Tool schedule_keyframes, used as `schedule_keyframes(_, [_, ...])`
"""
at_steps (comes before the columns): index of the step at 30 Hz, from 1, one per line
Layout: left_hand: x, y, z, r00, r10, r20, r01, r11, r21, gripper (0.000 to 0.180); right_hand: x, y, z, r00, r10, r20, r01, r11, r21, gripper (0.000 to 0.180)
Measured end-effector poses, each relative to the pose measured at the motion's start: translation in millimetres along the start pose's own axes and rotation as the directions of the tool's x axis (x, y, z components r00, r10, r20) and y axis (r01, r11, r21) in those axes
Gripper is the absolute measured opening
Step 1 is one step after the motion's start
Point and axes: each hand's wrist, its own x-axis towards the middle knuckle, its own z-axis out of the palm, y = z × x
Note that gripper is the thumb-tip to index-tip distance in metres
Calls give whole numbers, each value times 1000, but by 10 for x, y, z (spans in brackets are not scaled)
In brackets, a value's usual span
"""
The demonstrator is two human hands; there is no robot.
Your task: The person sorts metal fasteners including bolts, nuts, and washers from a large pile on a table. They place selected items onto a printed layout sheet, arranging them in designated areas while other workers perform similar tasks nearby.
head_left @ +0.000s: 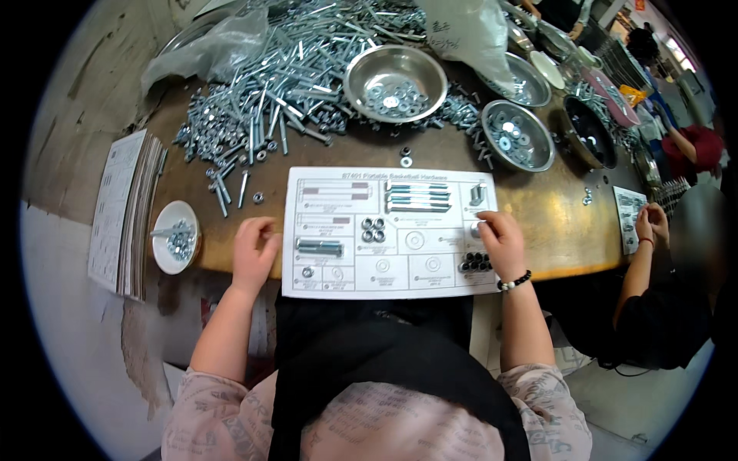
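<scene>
A white printed sorting sheet [415,265] lies at the table's near edge, with long bolts [417,197], a short thick bolt [320,247], nuts [373,230] and dark nuts [475,263] laid in its boxes. My left hand [254,246] rests loosely curled on the table just left of the sheet; whether it holds anything I cannot tell. My right hand [500,240], with a bead bracelet at the wrist, pinches a small silver part [477,228] at the sheet's right side.
A big heap of bolts and nuts [284,84] covers the far table. Steel bowls [394,71] [516,134] hold washers. A small white dish [175,237] and a stack of sheets [123,211] sit left. Another person's hands [652,224] work at right.
</scene>
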Motion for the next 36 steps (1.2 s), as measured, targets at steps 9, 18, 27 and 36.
schedule_keyframes(9, [-65, -206, 135, 991, 67, -113, -38, 969, 244, 23, 760, 123, -110, 998, -64, 16, 65, 994, -85, 11])
schedule_keyframes(18, [-76, -225, 127, 986, 116, -118, -75, 948, 310, 19, 1931, -359, 536, 938, -319, 138, 345, 899, -269, 19])
schedule_keyframes(27, [-53, -225, 113, 989, 110, -100, -78, 958, 276, 16, 2641, -436, 1190, 886, -77, 456, 367, 717, -592, 24])
schedule_keyframes(36, [-32, -222, 108, 988, 105, -117, -73, 965, 253, 15, 2835, -426, 1376, 908, 42, 416, 253, 739, -625, 33])
